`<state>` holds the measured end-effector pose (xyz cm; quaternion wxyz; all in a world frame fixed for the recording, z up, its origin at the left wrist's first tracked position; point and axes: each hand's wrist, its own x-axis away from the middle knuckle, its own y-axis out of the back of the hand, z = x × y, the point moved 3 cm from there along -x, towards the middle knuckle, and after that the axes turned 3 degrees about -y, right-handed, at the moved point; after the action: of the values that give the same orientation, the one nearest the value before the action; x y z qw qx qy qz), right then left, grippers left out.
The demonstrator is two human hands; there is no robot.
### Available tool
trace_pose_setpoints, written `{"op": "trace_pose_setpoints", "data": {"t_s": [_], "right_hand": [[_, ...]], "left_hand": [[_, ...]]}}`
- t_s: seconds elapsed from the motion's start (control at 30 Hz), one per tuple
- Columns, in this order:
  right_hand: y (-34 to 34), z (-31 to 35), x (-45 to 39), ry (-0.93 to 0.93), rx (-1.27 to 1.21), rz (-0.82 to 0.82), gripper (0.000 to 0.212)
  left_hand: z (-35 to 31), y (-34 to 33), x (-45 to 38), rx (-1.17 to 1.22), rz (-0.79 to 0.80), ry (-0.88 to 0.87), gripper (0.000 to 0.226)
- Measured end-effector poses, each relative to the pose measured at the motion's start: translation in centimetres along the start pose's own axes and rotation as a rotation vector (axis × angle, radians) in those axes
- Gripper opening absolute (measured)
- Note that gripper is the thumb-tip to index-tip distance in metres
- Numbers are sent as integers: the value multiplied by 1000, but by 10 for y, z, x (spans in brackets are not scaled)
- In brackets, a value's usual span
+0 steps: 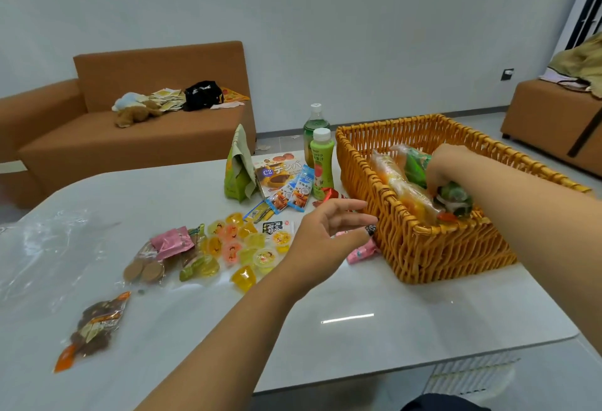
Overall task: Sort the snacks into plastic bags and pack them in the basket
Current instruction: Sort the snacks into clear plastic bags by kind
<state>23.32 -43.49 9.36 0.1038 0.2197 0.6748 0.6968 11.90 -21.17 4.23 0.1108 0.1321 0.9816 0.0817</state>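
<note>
The loose jelly cups (242, 246) lie clustered on the white table (358, 329), left of the wicker basket (433, 247) and directly beyond your left hand (321, 234), which hovers with fingers relaxed and spread, holding nothing. That hand is the nearer one. Your right hand (448, 166) is inside the basket, fingers curled on a filled bag of green snacks (456, 197) beside an orange-filled bag (404, 189) lying lengthwise front to back. A spare plastic bag (39, 247) lies at far left.

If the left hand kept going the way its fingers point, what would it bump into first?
Most likely the wicker basket: the left hand is open, fingers pointing right at the basket's near wall, almost touching it. Depth is hard to judge, so it may already touch.
</note>
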Motion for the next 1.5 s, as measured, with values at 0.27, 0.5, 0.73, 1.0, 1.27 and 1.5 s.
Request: {"op": "trace_pose_setpoints", "data": {"t_s": [0.27,0.5,0.73,1.0,1.27,1.5], "right_hand": [[-4,9,-3,78,51,110,54],[12,-27,-4,75,-668,672,62],[-34,-27,-3,159,-937,581,45],[-42,-11,5,165,-939,538,50],[-33,-17,13,134,-914,441,50],[-1,12,64,320,-632,-98,41]], "left_hand": [[3,-19,-23,-100,17,64,45],[10,-46,-51,-271,127,84,57],[22,-63,-59,-155,127,128,91],[12,-63,-60,-292,160,162,58],[-12,-44,-48,-269,211,126,63],[-44,0,-28,-266,127,68,49]]}}
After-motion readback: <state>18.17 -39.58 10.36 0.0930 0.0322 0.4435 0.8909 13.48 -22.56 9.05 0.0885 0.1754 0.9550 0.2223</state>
